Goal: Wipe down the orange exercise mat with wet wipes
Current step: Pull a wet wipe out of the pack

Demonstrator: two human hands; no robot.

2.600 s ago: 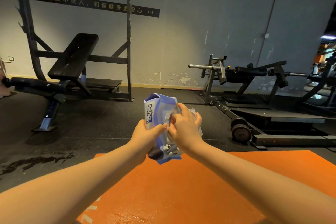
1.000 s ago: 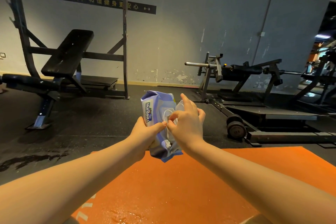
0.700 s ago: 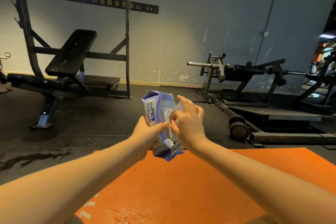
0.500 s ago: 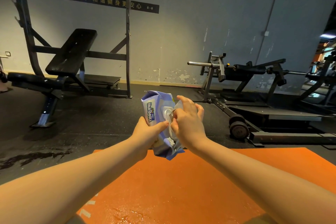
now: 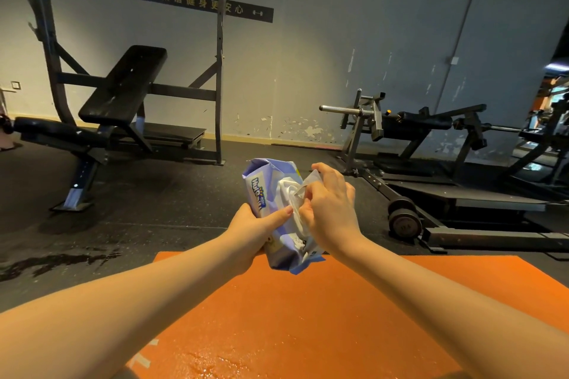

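An orange exercise mat (image 5: pixel 308 311) lies on the dark floor below my arms, with a wet shiny patch near its front. Above its far edge my left hand (image 5: pixel 251 235) grips a purple-and-white pack of wet wipes (image 5: pixel 268 191) from the left, thumb pressed across its front. My right hand (image 5: pixel 329 209) pinches a white wipe (image 5: pixel 295 194) at the pack's opening; the wipe sticks out a little, bunched between my fingers.
A black incline bench in a rack (image 5: pixel 123 95) stands at the back left. A black weight machine with a steel bar and small wheels (image 5: pixel 403 221) sits at the right, close to the mat's far right corner. A wet streak (image 5: pixel 55 261) marks the floor left of the mat.
My right hand's fingers have worked at the pack's opening, and a bunch of white wipe now stands out from it. The pack stays in my left hand, held slightly higher.
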